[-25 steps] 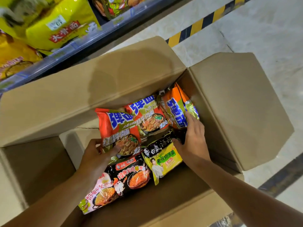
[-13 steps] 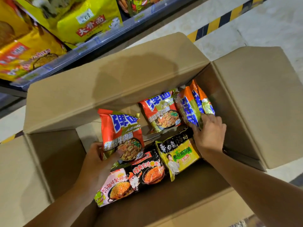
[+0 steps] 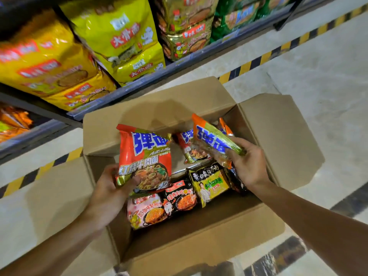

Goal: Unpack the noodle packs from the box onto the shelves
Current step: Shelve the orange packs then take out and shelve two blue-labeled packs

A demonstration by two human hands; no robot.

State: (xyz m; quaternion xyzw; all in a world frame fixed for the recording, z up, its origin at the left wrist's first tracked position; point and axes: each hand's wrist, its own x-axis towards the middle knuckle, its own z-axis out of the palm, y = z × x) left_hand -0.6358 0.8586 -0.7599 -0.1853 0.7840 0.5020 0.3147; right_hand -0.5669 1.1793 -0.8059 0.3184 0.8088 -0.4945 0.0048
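An open cardboard box [image 3: 199, 242] stands on the floor with its flaps spread. My left hand [image 3: 111, 194] grips a red noodle pack [image 3: 145, 156] by its lower edge, held upright above the box. My right hand [image 3: 247, 162] holds an orange and green noodle pack [image 3: 211, 138] lifted and tilted over the box's right side. Inside lie another red pack [image 3: 189, 146], a yellow and black pack [image 3: 209, 182], a black pack [image 3: 181, 198] and a pink pack [image 3: 147, 212].
Shelves [image 3: 139, 82] run along the top left, filled with large yellow bags [image 3: 117, 38], gold bags [image 3: 185, 26] and green bags [image 3: 237, 14]. Black and yellow hazard tape [image 3: 278, 48] marks the pale floor beside the shelf base.
Both hands have lifted their packs up out of the box. The view has tilted up, showing more of the shelves.
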